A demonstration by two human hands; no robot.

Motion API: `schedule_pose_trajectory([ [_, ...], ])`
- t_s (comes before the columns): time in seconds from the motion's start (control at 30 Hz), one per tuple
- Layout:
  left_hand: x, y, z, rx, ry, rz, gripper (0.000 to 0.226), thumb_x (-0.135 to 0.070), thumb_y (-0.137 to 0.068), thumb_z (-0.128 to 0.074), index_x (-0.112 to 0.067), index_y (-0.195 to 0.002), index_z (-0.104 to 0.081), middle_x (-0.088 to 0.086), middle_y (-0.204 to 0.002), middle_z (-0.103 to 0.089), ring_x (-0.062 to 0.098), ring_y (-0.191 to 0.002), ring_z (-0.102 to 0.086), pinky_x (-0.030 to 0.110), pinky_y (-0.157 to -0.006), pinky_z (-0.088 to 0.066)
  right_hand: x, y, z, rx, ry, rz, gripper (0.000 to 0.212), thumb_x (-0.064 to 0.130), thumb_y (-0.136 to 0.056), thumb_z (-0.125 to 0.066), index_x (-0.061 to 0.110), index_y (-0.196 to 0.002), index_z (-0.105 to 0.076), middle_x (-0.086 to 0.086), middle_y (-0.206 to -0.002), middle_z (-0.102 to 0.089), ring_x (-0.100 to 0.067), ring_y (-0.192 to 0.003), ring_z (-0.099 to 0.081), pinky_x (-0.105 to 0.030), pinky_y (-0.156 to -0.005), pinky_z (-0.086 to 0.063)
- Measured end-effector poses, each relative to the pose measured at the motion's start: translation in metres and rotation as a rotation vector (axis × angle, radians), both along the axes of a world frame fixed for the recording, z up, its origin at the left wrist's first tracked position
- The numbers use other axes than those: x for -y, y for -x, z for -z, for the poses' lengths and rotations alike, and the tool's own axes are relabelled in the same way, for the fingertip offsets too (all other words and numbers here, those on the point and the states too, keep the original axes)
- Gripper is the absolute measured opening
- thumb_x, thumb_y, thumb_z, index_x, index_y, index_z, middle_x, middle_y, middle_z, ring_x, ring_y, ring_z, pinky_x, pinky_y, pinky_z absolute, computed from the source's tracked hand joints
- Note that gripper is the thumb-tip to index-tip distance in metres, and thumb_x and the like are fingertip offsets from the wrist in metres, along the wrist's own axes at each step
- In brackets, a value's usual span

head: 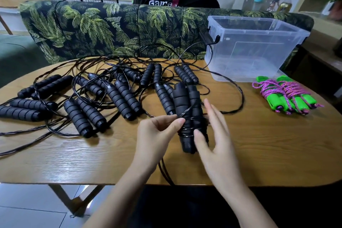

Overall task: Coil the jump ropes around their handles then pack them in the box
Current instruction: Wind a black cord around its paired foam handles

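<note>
Centrally, a pair of black foam handles (187,116), partly wound with black cord, is held over the table (259,144) by the left hand (157,135), pinched between its fingers (174,122). The right hand (216,144) is kept flat and straight-fingered just beside the pair. Uncoiled black jump ropes (122,102) are strewn to the left, and a clear plastic box (259,52) is set at the far right.

- Left hand (159,135): fingers curled, thumb and fingertips pinching the handles (187,102) from the left side, about mid-length.
- Left wrist bent slightly, back of hand facing left and down.
- Right hand (212,140): fingers straight and loosely spread, pointing up and away, a bit blurred.
- Right thumb lies across the front of the handles low down; can't tell how firmly it touches.
- Hands close together, not touching each other.
- Both forearms bare: left forearm (118,196) rises from bottom centre, right forearm (246,203) from bottom right.
</note>
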State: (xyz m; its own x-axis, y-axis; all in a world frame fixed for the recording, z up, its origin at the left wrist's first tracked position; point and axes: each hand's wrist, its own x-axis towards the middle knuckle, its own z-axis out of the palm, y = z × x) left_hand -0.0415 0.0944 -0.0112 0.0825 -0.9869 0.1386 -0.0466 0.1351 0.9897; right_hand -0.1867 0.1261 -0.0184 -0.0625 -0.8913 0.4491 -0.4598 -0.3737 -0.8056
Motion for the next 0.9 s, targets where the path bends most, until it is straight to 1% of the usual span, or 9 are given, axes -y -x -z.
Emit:
schedule_pose_trajectory([
  [0.07,-0.004,0.004,-0.001,0.078,0.051,-0.039,0.028,-0.041,-0.066,-0.077,-0.022,-0.087,-0.076,-0.012,-0.080,-0.076,0.000,-0.080,-0.071,0.015,-0.073,-0.052,-0.005,-0.002,-0.001,-0.197,0.003,-0.003,0.074,0.038,-0.084,-0.051,0.045,-0.152,-0.022,0.020,-0.159,-0.023,0.000,-0.142,-0.032,-0.018,-0.108,-0.034],
  [0.13,-0.007,0.007,-0.004,0.130,0.114,-0.051,0.031,-0.045,-0.061,-0.077,-0.022,-0.082,-0.076,-0.013,-0.077,-0.076,-0.002,-0.075,-0.070,0.014,-0.070,-0.051,-0.007,-0.002,-0.002,-0.357,-0.012,0.069,0.083,0.055,-0.076,-0.049,0.051,-0.150,-0.012,0.024,-0.160,-0.015,-0.007,-0.138,-0.040,-0.030,-0.098,-0.047],
  [0.23,-0.011,0.008,-0.007,0.280,0.197,-0.034,0.044,-0.052,-0.062,-0.075,-0.018,-0.090,-0.079,-0.012,-0.085,-0.076,-0.006,-0.079,-0.069,0.010,-0.074,-0.050,-0.004,0.002,0.000,-0.415,-0.001,0.144,0.089,0.060,-0.074,-0.060,0.048,-0.151,-0.016,0.025,-0.159,-0.020,-0.010,-0.135,-0.045,-0.033,-0.092,-0.049],
  [0.37,-0.014,0.004,-0.008,0.425,0.270,0.061,0.045,-0.046,-0.075,-0.067,-0.015,-0.106,-0.077,-0.023,-0.099,-0.069,-0.018,-0.094,-0.061,0.000,-0.081,-0.041,0.001,0.011,0.007,-0.250,-0.007,0.095,0.086,0.024,-0.079,-0.079,0.036,-0.151,-0.033,0.016,-0.154,-0.038,-0.003,-0.134,-0.042,-0.016,-0.101,-0.039],
  [0.47,-0.011,-0.003,-0.003,0.370,0.294,0.136,0.033,-0.037,-0.081,-0.066,-0.019,-0.107,-0.076,-0.023,-0.100,-0.072,-0.010,-0.097,-0.065,0.010,-0.086,-0.048,-0.001,0.013,0.008,-0.074,-0.074,0.031,0.085,0.015,-0.080,-0.080,0.037,-0.148,-0.035,0.011,-0.144,-0.053,-0.001,-0.128,-0.050,-0.010,-0.098,-0.039],
  [0.57,-0.011,-0.002,0.002,0.261,0.287,0.131,0.018,-0.032,-0.084,-0.071,-0.030,-0.102,-0.073,-0.017,-0.099,-0.075,0.002,-0.097,-0.069,0.017,-0.086,-0.051,-0.006,0.011,0.005,0.122,-0.151,0.005,0.080,0.014,-0.082,-0.078,0.043,-0.144,-0.038,0.018,-0.121,-0.067,0.005,-0.104,-0.062,-0.013,-0.088,-0.045],
  [0.67,-0.012,0.005,0.007,0.117,0.207,0.053,0.028,-0.034,-0.081,-0.075,-0.028,-0.107,-0.065,-0.008,-0.097,-0.071,0.008,-0.095,-0.068,0.020,-0.083,-0.053,-0.012,0.006,0.002,0.266,-0.189,-0.033,0.076,0.010,-0.082,-0.075,0.043,-0.141,-0.040,0.034,-0.106,-0.067,0.011,-0.097,-0.063,-0.011,-0.085,-0.047],
  [0.77,-0.011,0.006,0.012,-0.055,-0.004,0.065,0.051,-0.040,-0.076,-0.067,-0.023,-0.123,-0.059,-0.003,-0.109,-0.071,0.008,-0.104,-0.067,0.028,-0.090,-0.053,-0.019,0.004,-0.001,0.411,-0.207,-0.098,0.069,0.012,-0.084,-0.076,0.038,-0.140,-0.044,0.031,-0.115,-0.066,0.005,-0.110,-0.062,-0.020,-0.094,-0.049],
  [0.9,-0.013,0.005,0.009,-0.240,-0.139,0.223,0.046,-0.031,-0.082,-0.062,-0.018,-0.126,-0.062,-0.001,-0.116,-0.072,0.015,-0.115,-0.065,0.035,-0.099,-0.050,-0.022,0.004,0.002,0.547,-0.214,-0.217,0.065,0.027,-0.081,-0.075,0.030,-0.140,-0.048,0.015,-0.128,-0.065,-0.006,-0.121,-0.059,-0.025,-0.099,-0.048],
])
